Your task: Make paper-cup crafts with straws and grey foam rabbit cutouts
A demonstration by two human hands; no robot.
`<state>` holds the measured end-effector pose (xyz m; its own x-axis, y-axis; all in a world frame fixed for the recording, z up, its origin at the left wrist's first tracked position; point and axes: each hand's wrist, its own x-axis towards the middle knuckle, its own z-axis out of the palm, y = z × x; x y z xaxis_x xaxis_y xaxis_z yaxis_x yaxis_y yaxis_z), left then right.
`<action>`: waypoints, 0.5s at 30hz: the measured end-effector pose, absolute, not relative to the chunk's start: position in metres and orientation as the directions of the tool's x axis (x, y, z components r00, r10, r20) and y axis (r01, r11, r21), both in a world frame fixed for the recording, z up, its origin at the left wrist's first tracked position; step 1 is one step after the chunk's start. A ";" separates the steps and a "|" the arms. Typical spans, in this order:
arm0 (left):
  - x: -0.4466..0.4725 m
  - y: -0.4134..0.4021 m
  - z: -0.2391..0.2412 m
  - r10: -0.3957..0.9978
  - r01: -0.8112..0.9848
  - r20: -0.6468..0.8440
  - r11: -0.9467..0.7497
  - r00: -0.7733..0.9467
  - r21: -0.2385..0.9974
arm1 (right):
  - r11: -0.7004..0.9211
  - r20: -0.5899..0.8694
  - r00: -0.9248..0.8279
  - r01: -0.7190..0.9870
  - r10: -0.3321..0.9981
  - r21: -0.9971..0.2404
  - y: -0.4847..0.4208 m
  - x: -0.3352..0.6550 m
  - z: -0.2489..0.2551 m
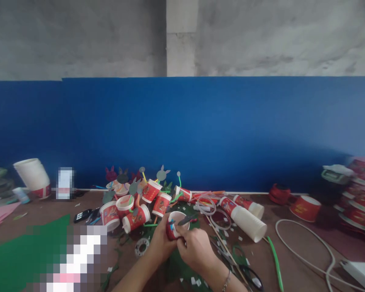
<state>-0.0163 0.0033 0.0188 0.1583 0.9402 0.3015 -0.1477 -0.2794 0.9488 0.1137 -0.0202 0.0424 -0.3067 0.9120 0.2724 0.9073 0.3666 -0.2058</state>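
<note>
A red-and-white paper cup [174, 232] is in my left hand [161, 235], its fingers wrapped around the side and its open mouth tilted toward me. My right hand [197, 245] is at the near rim, index finger reaching into the mouth and the other fingers curled. What those curled fingers hold, if anything, is hidden. A short blue piece [171, 223] shows inside the cup near that fingertip. Across the mouth lies a dark grey flat piece [185, 220] with a pinkish-red end. Just left of my left wrist is a roll of tape [142, 246].
Several red cups with bent straws and paper rabbit shapes [136, 217] are heaped behind and left. Stacked white cups [249, 223], scissors [228, 255], a green straw [275, 263] and a white cable [307, 227] lie right. Green paper [33, 243] is left; a blue wall [200, 129] stands behind.
</note>
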 end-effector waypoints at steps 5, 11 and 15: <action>-0.017 0.001 0.022 0.941 -0.086 0.292 -0.281 0.169 0.956 | 0.330 0.235 -0.291 0.932 0.927 -0.151 -0.024 0.111 0.048; -0.018 0.001 0.019 0.933 0.034 0.311 -0.321 0.179 0.946 | 0.285 0.206 -0.251 0.946 0.946 -0.153 -0.026 0.108 0.049; -0.018 0.002 0.017 0.928 0.097 0.322 -0.343 0.187 0.934 | 0.263 0.182 -0.233 0.952 0.955 -0.159 -0.026 0.107 0.050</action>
